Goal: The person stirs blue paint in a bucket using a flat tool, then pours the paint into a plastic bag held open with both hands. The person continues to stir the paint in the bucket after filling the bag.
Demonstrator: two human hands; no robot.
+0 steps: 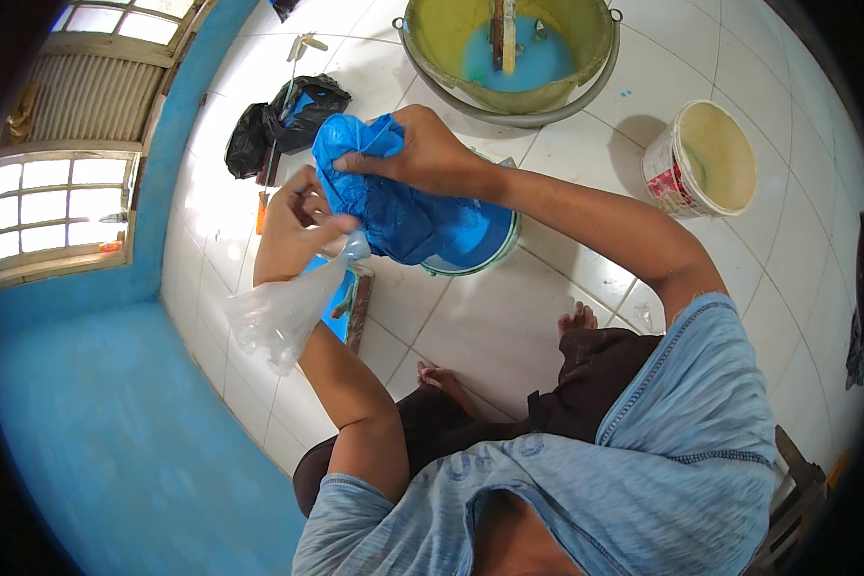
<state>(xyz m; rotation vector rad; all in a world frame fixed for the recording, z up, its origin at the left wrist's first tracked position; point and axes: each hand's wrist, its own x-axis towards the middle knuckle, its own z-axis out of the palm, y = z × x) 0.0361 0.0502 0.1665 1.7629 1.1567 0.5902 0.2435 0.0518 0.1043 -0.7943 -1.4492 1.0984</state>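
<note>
So I'm looking down at the floor here, and the right hand is gripping the bunched top of a blue plastic bag, fingers pressed together around the crumpled neck. The bag is hanging just over a small blue-filled bucket on the white tiled floor. The left hand is pinching the mouth of a clear plastic bag right up against the blue one, while the rest of it is dangling limp below.

My read: I'm in the middle of the transfer step, lining up one bag's opening against the other. The next move is calling for a steady tilt and a tight pinch at the joint, or stuff is ending up on the tiles. A big basin and a white tub are sitting further out.
</note>
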